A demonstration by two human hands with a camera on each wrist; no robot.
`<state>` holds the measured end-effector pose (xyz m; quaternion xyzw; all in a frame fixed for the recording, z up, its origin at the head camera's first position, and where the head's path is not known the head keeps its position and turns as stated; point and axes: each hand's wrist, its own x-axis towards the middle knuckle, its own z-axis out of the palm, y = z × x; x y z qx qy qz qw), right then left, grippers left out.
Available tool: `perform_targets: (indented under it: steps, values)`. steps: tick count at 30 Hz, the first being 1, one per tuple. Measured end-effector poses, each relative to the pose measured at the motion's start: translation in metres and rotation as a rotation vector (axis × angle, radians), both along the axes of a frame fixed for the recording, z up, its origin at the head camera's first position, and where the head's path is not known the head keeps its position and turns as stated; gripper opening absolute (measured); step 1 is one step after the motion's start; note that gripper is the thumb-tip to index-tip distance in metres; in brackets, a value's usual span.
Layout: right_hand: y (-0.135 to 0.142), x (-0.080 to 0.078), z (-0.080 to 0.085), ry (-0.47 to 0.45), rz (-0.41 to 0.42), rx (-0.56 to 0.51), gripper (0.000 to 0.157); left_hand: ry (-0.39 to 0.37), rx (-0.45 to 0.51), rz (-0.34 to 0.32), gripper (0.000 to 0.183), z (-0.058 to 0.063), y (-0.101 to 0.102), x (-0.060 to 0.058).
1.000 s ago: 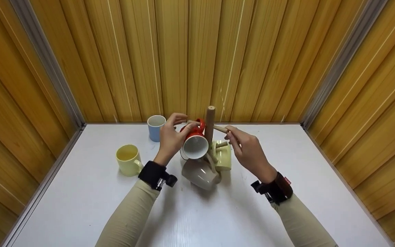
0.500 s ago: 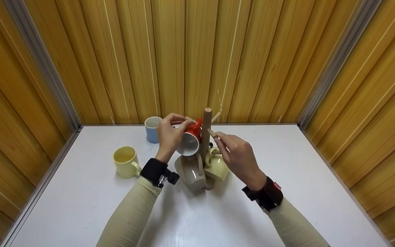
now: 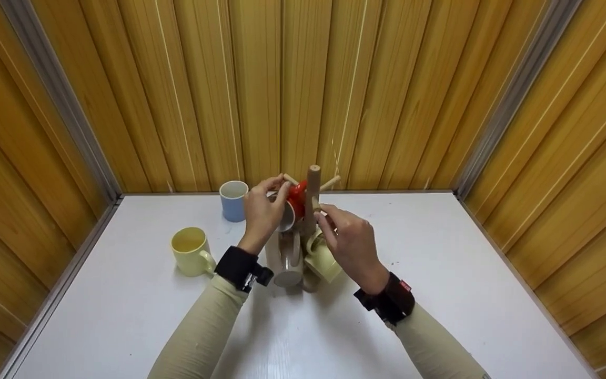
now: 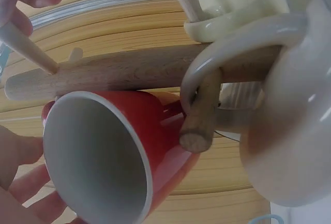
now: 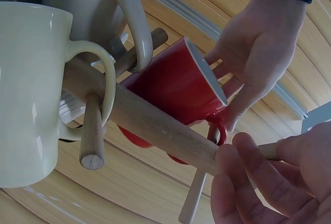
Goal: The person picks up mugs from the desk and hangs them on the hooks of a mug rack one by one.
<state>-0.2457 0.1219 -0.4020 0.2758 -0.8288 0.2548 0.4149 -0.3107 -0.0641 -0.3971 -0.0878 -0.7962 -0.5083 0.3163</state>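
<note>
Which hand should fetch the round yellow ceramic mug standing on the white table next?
Probably the left hand. It's nearer that standing yellow mug, on the same side of the brown wooden post. The right hand is farther off and pinches one of the post's pegs.

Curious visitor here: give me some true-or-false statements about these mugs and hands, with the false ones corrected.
1. The glossy red ceramic mug is white inside. True.
2. The light-blue cylindrical mug hangs on the brown wooden mug stand. False: it stands on the white table.
3. The right hand grips a round wooden peg of the stand. True.
4. The left hand rests on the table. False: it is raised, at the red mug.
5. The glossy grey ceramic mug hangs by its handle. True.
</note>
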Motion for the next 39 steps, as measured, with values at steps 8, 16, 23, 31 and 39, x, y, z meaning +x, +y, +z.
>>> perform_targets:
  steps: [8,16,23,31,39]
  values:
    - [0.004,-0.003,0.000,-0.011,-0.015,-0.019,0.013,0.006,-0.052,-0.066,0.035,-0.004,0.001,-0.001]
    - [0.009,-0.008,0.000,0.017,-0.024,0.008,0.014,-0.007,-0.078,-0.155,0.037,-0.006,-0.006,-0.002]
    - [0.015,-0.010,-0.001,0.014,-0.014,0.007,0.020,-0.003,-0.148,-0.185,0.038,-0.007,-0.031,-0.002]
    - [0.022,-0.009,-0.014,0.010,-0.010,0.038,0.020,-0.054,-0.268,-0.097,0.040,-0.021,-0.076,0.005]
    - [0.036,-0.008,-0.030,-0.024,-0.020,0.069,0.019,-0.230,-0.403,-0.055,0.046,-0.035,-0.118,0.012]
